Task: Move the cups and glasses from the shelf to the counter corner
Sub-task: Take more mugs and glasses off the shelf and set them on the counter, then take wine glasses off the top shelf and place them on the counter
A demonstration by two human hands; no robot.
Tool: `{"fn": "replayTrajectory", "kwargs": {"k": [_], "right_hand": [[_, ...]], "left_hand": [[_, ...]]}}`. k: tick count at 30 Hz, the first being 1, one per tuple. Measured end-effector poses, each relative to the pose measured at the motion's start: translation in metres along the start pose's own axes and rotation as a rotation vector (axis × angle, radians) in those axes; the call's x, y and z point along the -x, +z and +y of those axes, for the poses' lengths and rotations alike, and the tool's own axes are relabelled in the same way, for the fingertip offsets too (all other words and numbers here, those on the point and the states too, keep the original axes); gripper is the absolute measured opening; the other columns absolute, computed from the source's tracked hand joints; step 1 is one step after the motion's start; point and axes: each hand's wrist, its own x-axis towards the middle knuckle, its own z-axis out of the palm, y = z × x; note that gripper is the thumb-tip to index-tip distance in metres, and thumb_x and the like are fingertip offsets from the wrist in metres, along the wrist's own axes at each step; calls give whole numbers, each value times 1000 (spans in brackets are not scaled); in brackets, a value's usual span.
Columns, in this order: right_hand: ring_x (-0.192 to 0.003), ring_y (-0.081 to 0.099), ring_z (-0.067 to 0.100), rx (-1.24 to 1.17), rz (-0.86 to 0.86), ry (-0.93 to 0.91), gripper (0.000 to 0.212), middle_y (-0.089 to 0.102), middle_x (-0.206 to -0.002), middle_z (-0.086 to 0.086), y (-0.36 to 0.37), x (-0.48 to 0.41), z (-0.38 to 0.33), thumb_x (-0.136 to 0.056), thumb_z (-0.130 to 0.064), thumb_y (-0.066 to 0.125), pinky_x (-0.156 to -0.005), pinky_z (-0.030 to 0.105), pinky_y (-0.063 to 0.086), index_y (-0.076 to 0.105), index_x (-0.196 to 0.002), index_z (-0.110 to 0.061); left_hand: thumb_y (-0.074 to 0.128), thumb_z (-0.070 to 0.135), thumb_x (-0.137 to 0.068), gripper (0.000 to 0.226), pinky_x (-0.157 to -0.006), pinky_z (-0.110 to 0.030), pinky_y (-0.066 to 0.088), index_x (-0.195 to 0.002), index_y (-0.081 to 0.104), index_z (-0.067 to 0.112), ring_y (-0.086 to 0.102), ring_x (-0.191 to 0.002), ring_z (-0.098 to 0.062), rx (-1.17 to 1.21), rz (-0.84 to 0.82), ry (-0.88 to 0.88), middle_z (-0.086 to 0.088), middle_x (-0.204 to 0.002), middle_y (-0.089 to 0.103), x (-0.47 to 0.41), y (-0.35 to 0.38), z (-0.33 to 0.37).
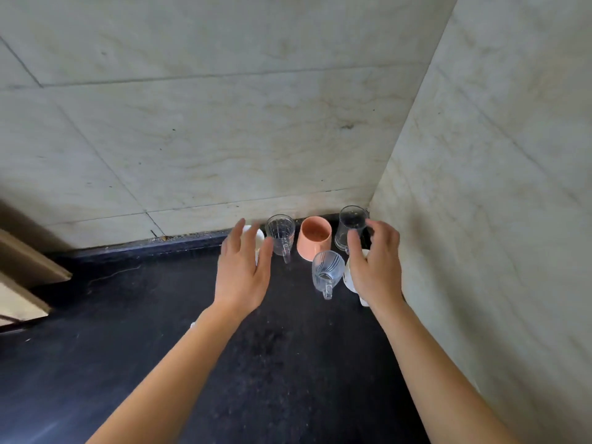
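Observation:
Several cups stand in the corner of the black counter (160,331). A pink cup (313,238) sits between a ribbed glass mug (281,233) and a clear glass (350,227) at the wall. Another glass mug (326,272) stands in front of the pink cup. My left hand (243,270) hovers with fingers spread over a white cup (254,237), not gripping it. My right hand (376,267) is curved above a second white cup (349,274), mostly hiding it; fingers are apart.
Marbled tile walls (224,139) meet at the corner just behind and to the right of the cups. A wooden frame edge (25,261) juts in at the left. The dark counter stretches toward me between my forearms.

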Motion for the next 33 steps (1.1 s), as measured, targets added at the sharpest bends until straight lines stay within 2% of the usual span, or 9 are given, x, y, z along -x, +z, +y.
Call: {"fn": "replayTrajectory", "kwargs": {"k": [2,5,9,15,21,23,25,28,33], "right_hand": [[-134,47,29,-44,60,-213,43,44,-146,14,-6,3,-46,-101,-33,57,-106,40,44,52,-136,-8],[-143,38,30,-45,84,-451,53,38,-156,15,-10,21,-112,-101,-43,48,-112,42,36,48,-143,-11],[-149,29,33,-32,49,-746,59,25,-165,18,-2,56,-181,-102,-44,48,-116,46,28,41,-151,-13],[-155,15,39,-136,-106,-1092,67,11,-168,23,27,137,-250,-102,-46,50,-121,57,22,31,-158,-14],[-157,6,39,-340,-335,-1323,73,4,-169,21,57,270,-300,-100,-53,49,-123,58,13,25,-161,-21],[-157,2,38,-409,-427,-1380,75,-2,-170,17,55,329,-316,-99,-56,48,-125,53,4,22,-162,-25],[-157,-1,36,-473,-503,-1455,77,-4,-171,16,52,391,-331,-99,-57,49,-125,51,0,20,-162,-26],[-158,-3,35,-551,-571,-1576,79,-4,-171,16,47,481,-353,-98,-59,48,-126,54,1,18,-163,-24],[-158,-1,34,-730,-662,-1701,77,0,-171,15,40,669,-387,-98,-58,50,-125,50,0,23,-162,-22]], "left_hand": [[34,44,-104,54,-111,-51,31,-146,44,12,30,-141,-37,-89,109,72,-15,-160,29,2,-50,1],[34,44,-103,58,-111,-56,30,-148,41,8,27,-144,-41,-253,283,137,-21,-160,25,21,-129,6],[35,45,-102,60,-112,-56,26,-151,38,10,19,-148,-40,-425,499,102,-21,-162,19,74,-214,11],[37,51,-100,66,-118,-54,16,-155,31,15,8,-152,-37,-607,761,-197,-22,-164,11,212,-289,5],[32,59,-98,74,-120,-56,12,-159,14,21,-2,-153,-32,-829,845,-514,-16,-167,1,390,-326,-4],[31,62,-97,78,-120,-54,7,-160,7,24,-7,-153,-30,-864,879,-622,-13,-167,-6,450,-339,-4],[32,64,-95,80,-120,-55,9,-160,3,26,-9,-153,-29,-885,924,-698,-12,-167,-9,510,-354,-2],[33,64,-94,81,-119,-56,13,-160,6,25,-8,-153,-28,-926,983,-781,-12,-167,-10,601,-377,1],[37,62,-94,82,-116,-64,17,-160,8,23,-7,-153,-31,-1006,1077,-916,-13,-167,-10,776,-411,-3]]}}
